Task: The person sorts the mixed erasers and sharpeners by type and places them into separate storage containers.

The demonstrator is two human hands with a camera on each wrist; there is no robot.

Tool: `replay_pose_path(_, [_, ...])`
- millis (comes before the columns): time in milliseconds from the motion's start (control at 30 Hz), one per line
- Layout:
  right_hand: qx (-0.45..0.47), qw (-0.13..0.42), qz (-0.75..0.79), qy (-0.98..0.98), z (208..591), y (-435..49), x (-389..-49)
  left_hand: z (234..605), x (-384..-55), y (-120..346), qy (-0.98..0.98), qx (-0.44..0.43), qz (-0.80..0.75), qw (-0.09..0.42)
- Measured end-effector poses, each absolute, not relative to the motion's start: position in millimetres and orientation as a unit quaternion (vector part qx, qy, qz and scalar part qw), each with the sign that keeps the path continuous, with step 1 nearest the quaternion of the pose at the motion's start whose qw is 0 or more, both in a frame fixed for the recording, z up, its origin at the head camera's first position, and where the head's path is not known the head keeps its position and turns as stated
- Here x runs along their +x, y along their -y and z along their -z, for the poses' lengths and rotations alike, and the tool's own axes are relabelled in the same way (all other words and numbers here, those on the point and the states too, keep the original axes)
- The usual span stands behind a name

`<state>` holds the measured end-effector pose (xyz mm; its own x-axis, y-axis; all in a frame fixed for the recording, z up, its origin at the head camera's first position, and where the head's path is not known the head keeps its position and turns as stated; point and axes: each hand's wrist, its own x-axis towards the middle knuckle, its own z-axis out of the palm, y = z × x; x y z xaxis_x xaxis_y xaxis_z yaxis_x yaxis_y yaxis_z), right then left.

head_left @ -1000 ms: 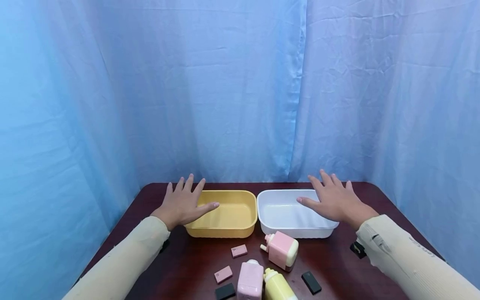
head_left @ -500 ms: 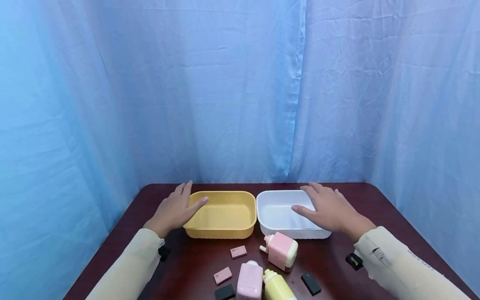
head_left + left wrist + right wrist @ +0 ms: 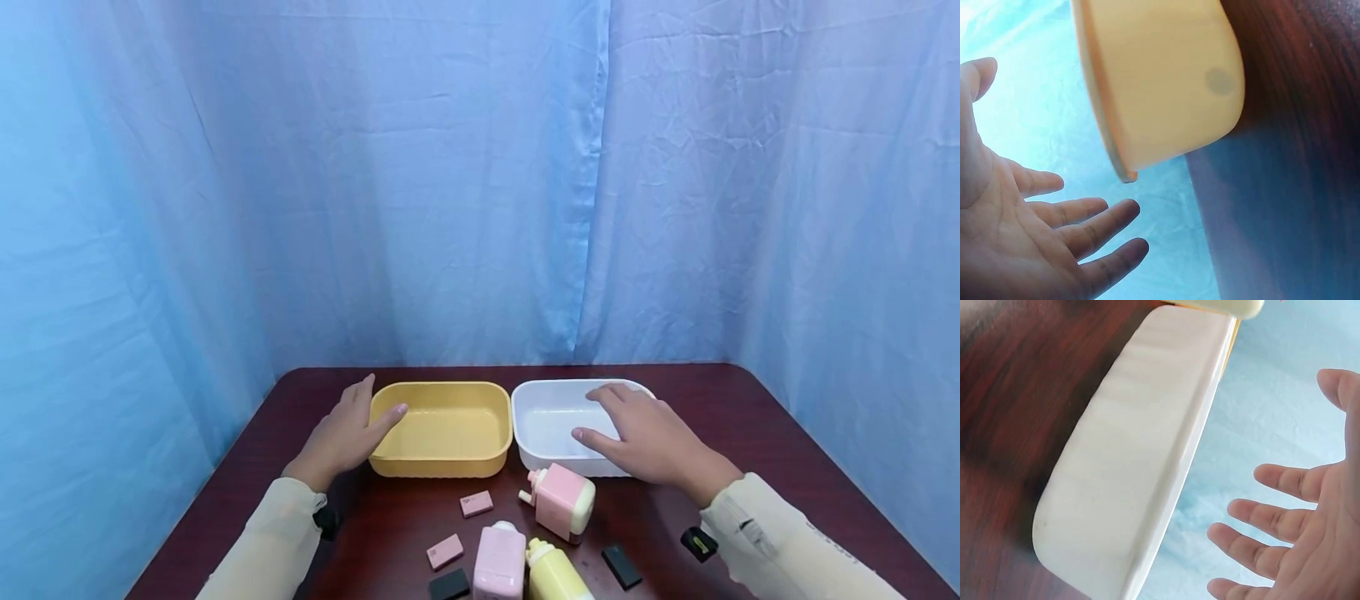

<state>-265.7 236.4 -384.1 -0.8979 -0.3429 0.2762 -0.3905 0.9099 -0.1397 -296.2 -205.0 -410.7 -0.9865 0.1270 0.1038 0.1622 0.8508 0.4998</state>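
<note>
My left hand (image 3: pixel 341 437) hovers at the left end of a yellow plastic bin (image 3: pixel 442 467), fingers spread and thumb over its rim. In the left wrist view, a gap shows between the fingers and the bin's rim. My right hand (image 3: pixel 648 433) hangs over the right part of a white plastic bin (image 3: pixel 555 460), its fingers loosely extended. The right wrist view shows that palm apart from the white wall. Both hands hold nothing. The two bins stand side by side on the table, with no contents visible inside.
Before the bins lie a pink-and-cream boxy item with a small arm (image 3: pixel 558 502), a pink bottle-like item (image 3: pixel 500 562) and a yellow bottle (image 3: pixel 555 571). Small pink blocks (image 3: pixel 476 503) and black blocks (image 3: pixel 622 567) lie around them. Blue curtains (image 3: pixel 480 208) surround the dark red table (image 3: pixel 375 533).
Both hands have come lower and nearer the body, their fingers less spread. The left moved outward to the yellow bin's end; the right shifted slightly leftward. Bins and small items stay put.
</note>
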Motion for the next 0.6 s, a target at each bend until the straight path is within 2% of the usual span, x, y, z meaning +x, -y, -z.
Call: replay_pose_path(600, [0.244,0.152,-0.114,0.951,400,-222,-244,425,-293,204,0.958,-0.060,0.279,0.023])
